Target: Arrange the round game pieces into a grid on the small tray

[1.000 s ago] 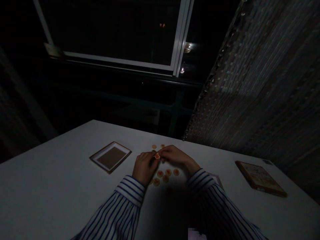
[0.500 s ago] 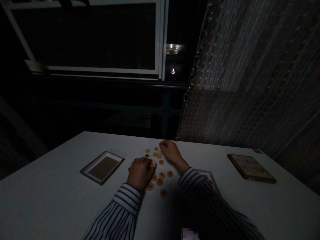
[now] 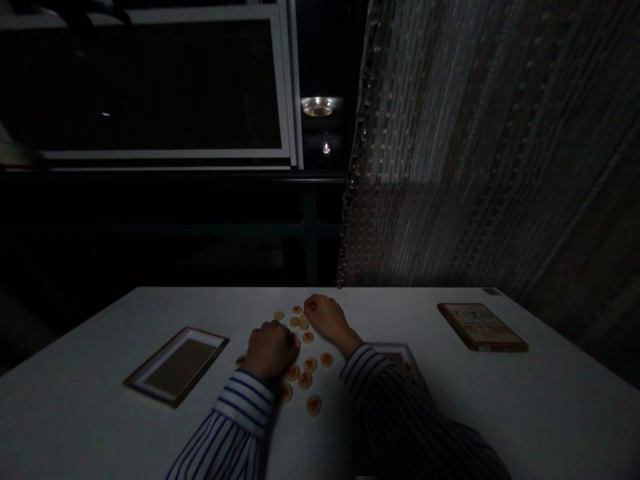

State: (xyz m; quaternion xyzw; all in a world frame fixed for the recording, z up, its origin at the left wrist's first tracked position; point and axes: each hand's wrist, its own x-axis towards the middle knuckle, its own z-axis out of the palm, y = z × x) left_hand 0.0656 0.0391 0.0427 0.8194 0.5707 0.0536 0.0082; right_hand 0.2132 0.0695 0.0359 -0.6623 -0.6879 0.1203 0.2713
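"In the head view, where are the discs (image 3: 314, 405)?"

"Scattered on the table (image 3: 90, 387), between the hands and nearer the person, one just at the left hand (image 3: 269, 350)."

"And the fingers?"

"Both hands are curled, the right (image 3: 327, 321) beside the far discs. I can't tell if either pinches one."

"How would they handle?"

"Light and stiff, I'd judge, perhaps slippery, hardly fragile. Take one by opposite edges."
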